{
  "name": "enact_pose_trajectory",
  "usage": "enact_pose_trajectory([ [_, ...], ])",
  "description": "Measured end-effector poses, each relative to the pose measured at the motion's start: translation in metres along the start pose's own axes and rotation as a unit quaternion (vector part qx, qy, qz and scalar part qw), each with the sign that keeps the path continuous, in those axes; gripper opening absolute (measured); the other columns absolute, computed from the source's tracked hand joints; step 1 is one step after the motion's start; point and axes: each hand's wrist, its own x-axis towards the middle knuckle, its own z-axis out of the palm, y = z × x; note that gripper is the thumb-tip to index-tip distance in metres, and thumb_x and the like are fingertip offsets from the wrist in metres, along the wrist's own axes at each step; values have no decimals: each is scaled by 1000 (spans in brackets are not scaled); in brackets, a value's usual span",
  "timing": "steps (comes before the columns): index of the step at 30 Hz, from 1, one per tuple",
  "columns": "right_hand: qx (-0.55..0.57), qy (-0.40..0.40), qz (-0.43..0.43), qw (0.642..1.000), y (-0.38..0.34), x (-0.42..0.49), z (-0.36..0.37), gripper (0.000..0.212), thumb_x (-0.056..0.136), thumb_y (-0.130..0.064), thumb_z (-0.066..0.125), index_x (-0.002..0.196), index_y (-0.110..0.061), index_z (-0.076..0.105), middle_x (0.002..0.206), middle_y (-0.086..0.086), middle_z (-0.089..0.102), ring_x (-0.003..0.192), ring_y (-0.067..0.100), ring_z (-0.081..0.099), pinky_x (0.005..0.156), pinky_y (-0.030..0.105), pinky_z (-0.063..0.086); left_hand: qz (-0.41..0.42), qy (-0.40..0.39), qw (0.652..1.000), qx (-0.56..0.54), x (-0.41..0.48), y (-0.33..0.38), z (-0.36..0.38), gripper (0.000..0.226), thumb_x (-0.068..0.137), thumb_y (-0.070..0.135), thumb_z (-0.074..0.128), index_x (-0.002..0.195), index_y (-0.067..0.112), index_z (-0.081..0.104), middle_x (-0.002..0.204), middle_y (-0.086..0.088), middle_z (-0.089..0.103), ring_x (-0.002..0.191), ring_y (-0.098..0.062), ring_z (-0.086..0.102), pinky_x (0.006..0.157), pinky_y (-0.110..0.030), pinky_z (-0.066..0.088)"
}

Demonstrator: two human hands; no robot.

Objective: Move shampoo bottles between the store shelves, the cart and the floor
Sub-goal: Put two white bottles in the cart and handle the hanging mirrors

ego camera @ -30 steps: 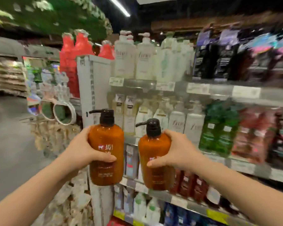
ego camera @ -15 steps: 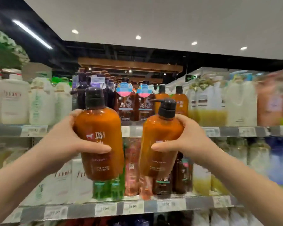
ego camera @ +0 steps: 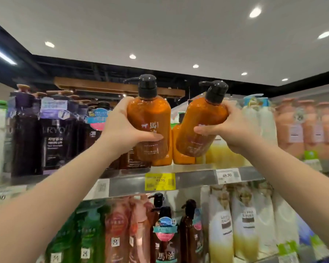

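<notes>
Two shampoo bottles, at mid-shelf level half a second earlier, had risen to the top shelf. The left hand wrapped the upright left bottle; the right hand clasped the right bottle, top leaning right, before matching orange stock.

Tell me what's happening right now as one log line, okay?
left hand grips upright orange bottle | right hand grips tilted orange bottle | both held up at upper shelf
</notes>
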Motion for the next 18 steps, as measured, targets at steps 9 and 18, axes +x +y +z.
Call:
enact_pose_trajectory([
  [9, -65, -14, 14, 998, 55, 24, 0, 91, 48, -30, 90, 128, -28, 47, 121, -2, 57, 110, 22, 56, 94, 47, 50, 19, -15, 998, 52, 16, -30, 45, 81, 54, 40, 89, 119, 30, 42, 110, 13, 48, 102, -7, 47, 73, -15, 37],
  [18, -152, -19, 44, 987, 65, 46, 8, 84, 51, -44, 86, 118, -32, 37, 118, -2, 55, 103, 23, 59, 82, 39, 56, 22, -59, 986, 153, 29, -37, 69, 98, 53, 53, 85, 134, 28, 34, 129, 5, 49, 116, -17, 50, 88, -33, 48],
])
